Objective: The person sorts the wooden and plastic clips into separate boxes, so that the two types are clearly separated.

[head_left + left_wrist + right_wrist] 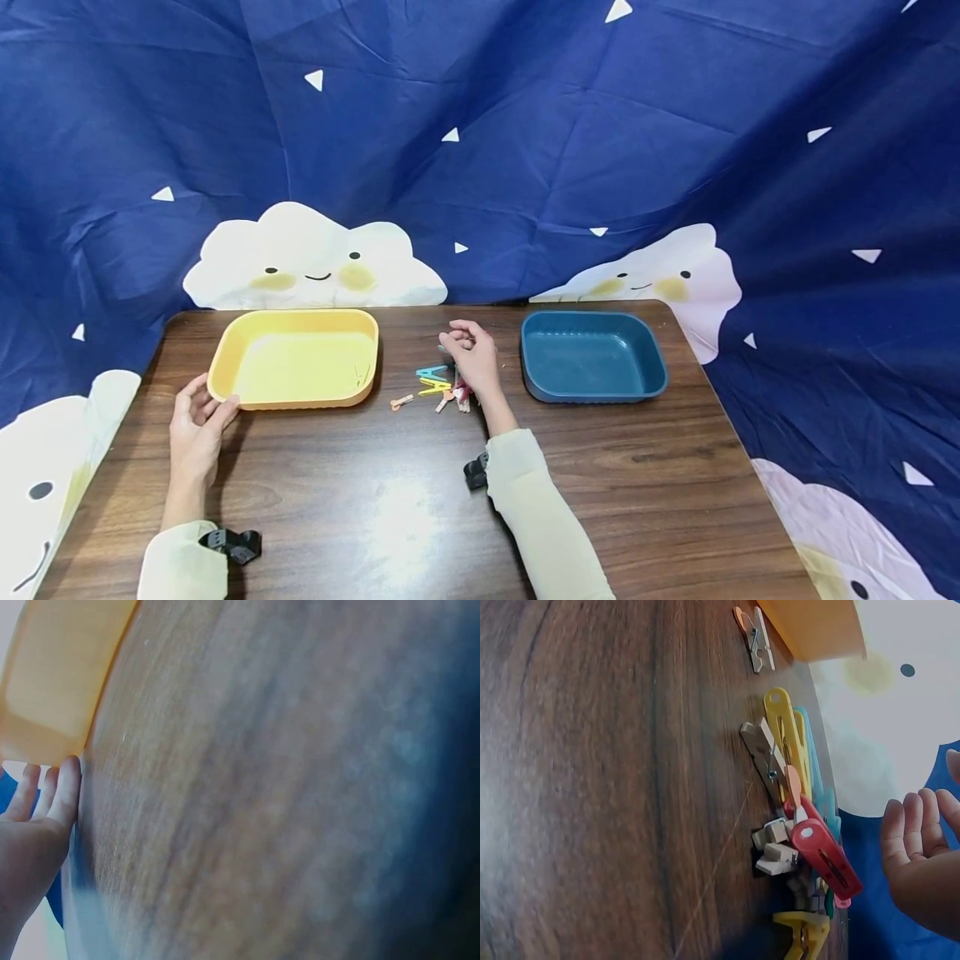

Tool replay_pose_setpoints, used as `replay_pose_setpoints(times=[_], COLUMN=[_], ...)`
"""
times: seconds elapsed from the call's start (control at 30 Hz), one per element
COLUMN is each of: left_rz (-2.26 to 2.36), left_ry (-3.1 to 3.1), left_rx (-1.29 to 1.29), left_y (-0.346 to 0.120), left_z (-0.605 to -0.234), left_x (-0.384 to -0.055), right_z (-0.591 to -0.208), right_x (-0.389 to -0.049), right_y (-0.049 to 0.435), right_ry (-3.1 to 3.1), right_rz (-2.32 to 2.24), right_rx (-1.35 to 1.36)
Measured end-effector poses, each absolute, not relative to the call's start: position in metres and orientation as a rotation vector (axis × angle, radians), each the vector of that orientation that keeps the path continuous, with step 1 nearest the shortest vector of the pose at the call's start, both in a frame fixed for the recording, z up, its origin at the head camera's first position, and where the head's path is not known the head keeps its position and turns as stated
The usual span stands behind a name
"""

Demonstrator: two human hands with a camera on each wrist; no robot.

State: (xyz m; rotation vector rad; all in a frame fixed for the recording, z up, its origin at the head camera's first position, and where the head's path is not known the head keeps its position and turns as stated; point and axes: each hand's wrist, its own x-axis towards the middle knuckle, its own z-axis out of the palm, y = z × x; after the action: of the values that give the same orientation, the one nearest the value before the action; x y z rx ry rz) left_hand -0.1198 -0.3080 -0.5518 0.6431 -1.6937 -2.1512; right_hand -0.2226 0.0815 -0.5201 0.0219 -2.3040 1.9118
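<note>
Gripping the yellow tray [288, 406] by a corner, the left hand [197, 427] clamps thumb and fingers on it. The right hand [475, 360], fingers together, hovers by clips [435, 387] lying between that tray and the blue tray [592, 397].

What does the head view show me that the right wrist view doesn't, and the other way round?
Only the head view: the blue rectangular plastic tray, and the left hand at the corner of the yellow rectangular plastic tray.
Only the right wrist view: a second yellow plastic clothespin at the picture's bottom edge.
Both: the right hand, the yellow tray, the small pile of plastic and wooden clothespins, and the brown wood-grain table.
</note>
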Motion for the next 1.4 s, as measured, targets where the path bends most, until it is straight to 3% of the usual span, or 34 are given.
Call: replay_pose_setpoints(times=[1.4], left_rz=[-2.116], left_ry=[-1.715], left_rx=[0.620], left_y=[-0.307], left_z=[-0.552], left_x=[-0.117], right_z=[-0.542], right_x=[-0.248], right_y=[0.119], right_ry=[-2.405], right_rz=[1.866], right_rx=[-0.065])
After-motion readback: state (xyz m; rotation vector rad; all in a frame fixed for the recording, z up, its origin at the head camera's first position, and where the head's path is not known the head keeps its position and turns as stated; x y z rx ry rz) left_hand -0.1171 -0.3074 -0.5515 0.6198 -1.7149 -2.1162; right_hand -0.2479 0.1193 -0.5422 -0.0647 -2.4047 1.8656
